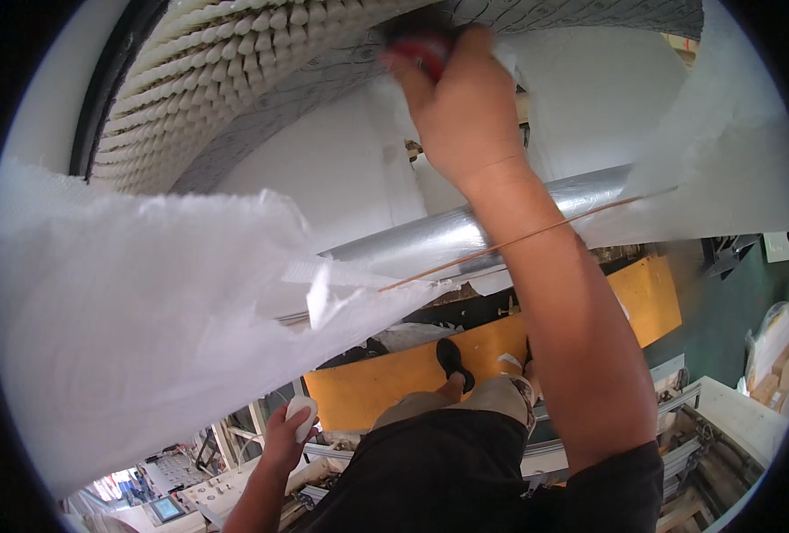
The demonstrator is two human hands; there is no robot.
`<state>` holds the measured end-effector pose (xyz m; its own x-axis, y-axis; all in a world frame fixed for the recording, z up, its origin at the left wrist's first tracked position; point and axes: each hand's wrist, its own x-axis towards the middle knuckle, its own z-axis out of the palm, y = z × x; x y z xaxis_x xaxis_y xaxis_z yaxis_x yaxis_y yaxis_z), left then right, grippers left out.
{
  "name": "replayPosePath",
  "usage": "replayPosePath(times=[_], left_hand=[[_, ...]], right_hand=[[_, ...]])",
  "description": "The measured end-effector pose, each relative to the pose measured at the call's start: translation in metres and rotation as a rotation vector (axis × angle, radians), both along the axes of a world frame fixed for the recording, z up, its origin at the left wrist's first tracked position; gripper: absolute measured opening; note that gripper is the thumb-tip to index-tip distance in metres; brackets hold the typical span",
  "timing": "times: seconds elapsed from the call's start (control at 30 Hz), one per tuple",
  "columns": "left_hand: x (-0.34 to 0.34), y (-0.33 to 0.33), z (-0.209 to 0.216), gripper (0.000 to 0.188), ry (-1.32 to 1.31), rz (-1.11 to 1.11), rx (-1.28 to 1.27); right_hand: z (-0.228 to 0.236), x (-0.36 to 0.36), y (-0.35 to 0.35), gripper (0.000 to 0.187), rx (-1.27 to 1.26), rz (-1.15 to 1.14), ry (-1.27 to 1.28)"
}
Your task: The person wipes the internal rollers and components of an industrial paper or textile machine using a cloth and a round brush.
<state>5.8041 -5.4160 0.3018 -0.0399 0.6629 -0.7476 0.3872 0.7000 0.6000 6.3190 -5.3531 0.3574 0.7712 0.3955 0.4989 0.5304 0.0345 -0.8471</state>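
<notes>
My right hand (470, 111) is raised at the top middle, its fingers closed around a blurred red and black tool (423, 51). The tool is up against the grey patterned surface (323, 84) of a large curved drum; its exact kind is unclear. Low on the left, my left hand (283, 435) grips a small white rounded object (301, 417). Sheer white fabric (137, 320) with a ragged edge spreads across the left side, and more white fabric (723, 133) hangs at the right. A thin brown rod (519, 238) crosses by my right forearm.
Rows of pale bristle-like knobs (226, 71) cover part of the drum. A silver roller (412, 235) runs beneath my right arm. Below lies a yellow platform (368, 395) with my feet over it. Machine rails (679, 400), a small screen (167, 508) and wrapped boxes (775, 360) stand around.
</notes>
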Motion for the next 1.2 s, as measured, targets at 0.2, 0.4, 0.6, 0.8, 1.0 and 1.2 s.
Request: replayPosePath(times=[0.2, 0.4, 0.6, 0.8, 1.0, 1.2], left_hand=[[0.009, 0.002, 0.002, 0.043, 0.007, -0.018, 0.029], [0.006, 0.001, 0.0, 0.033, 0.022, 0.054, 0.018], [-0.028, -0.004, -0.019, 0.031, 0.029, 0.047, 0.081], [-0.039, 0.001, -0.022, 0.031, 0.068, -0.015, 0.125], [-0.004, 0.003, -0.005, 0.033, -0.033, 0.087, 0.046], [0.0, 0.01, -0.001, 0.034, -0.005, 0.05, 0.046]], right_hand=[[0.011, 0.002, -0.005, 0.056, 0.211, -0.122, 0.142], [0.004, -0.001, -0.006, 0.051, 0.029, -0.075, -0.043], [-0.006, -0.006, -0.008, 0.043, -0.073, 0.067, -0.415], [-0.009, 0.007, -0.01, 0.042, -0.104, -0.068, -0.165], [-0.007, 0.016, -0.012, 0.038, -0.218, -0.158, -0.162], [-0.01, 0.009, -0.004, 0.038, -0.311, -0.176, -0.399]])
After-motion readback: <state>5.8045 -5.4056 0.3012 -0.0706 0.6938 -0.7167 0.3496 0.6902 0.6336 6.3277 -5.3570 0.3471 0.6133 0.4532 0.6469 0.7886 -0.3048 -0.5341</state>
